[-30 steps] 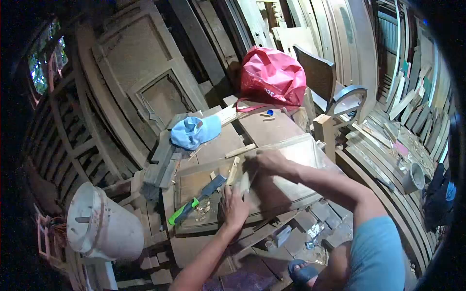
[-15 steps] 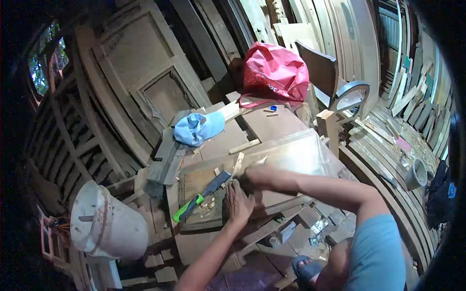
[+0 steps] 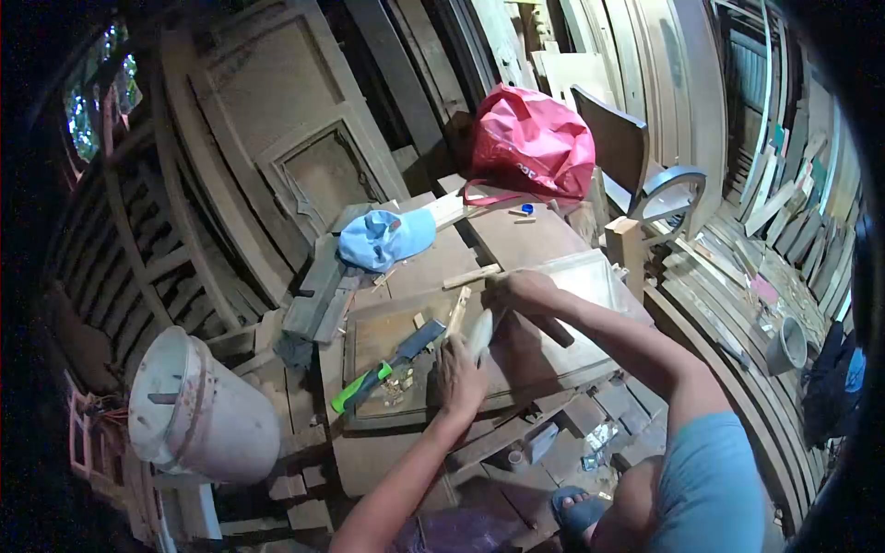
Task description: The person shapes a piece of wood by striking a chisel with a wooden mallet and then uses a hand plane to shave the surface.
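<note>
My left hand (image 3: 461, 376) is low over a framed wooden panel (image 3: 373, 324), fingers closed around the lower end of a small light wooden strip (image 3: 457, 315). A pale rounded piece (image 3: 481, 332) sits right beside its fingers; what it is I cannot make out. My right hand (image 3: 527, 293) is closed in a fist above the panel, with a dark wooden handle-like piece (image 3: 551, 329) sticking out below it. The rest of that tool is hidden. Left of my left hand lies a chisel (image 3: 392, 369) with a green handle, among wood chips (image 3: 398, 387).
A light blue cap (image 3: 387, 240) and a pink bag (image 3: 535, 143) lie at the far side of the table. A white bucket (image 3: 207, 410) stands at left. A wooden post (image 3: 625, 249) rises at right, with stacked planks (image 3: 737, 369) beyond.
My right hand has moved up and away from my left hand, uncovering the pale rounded piece. My left hand stays near the same spot. The view has shifted slightly.
</note>
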A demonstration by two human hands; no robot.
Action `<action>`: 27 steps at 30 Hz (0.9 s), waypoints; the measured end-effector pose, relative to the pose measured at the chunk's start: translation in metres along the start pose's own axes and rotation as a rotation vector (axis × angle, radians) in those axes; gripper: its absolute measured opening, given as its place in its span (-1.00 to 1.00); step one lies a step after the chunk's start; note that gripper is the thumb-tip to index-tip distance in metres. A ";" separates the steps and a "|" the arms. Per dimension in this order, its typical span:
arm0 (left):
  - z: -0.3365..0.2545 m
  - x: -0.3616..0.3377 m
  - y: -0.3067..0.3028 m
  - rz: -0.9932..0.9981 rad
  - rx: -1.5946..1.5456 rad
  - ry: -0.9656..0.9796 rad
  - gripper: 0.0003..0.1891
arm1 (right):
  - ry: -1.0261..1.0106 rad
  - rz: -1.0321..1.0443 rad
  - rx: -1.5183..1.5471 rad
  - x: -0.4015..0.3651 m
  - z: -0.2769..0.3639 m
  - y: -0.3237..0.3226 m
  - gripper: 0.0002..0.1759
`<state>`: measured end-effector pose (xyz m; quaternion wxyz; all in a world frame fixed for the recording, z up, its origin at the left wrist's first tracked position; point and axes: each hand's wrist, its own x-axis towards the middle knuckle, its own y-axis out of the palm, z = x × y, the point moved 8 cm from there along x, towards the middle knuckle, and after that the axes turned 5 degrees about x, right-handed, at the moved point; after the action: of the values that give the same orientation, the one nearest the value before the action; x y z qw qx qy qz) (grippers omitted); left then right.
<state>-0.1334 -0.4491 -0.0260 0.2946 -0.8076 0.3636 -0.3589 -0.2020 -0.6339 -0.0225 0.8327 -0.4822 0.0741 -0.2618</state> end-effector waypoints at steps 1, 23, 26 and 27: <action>-0.011 0.000 -0.009 -0.088 0.062 0.105 -0.58 | -0.068 -0.053 0.071 0.010 -0.033 0.010 -0.70; 0.007 0.010 -0.003 -0.017 0.056 0.072 -0.72 | 0.100 -0.294 -0.245 -0.035 -0.025 -0.017 -0.49; 0.001 0.011 -0.006 0.016 0.057 0.110 -0.73 | 0.134 -0.248 -0.209 -0.040 -0.010 -0.025 -0.36; -0.002 0.012 -0.007 0.019 0.097 0.121 -0.73 | 0.211 -0.198 -0.152 -0.039 -0.013 -0.024 -0.28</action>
<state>-0.1260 -0.4552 -0.0152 0.3143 -0.7659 0.3705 -0.4212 -0.2490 -0.6334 -0.0136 0.7516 -0.5186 0.1326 -0.3855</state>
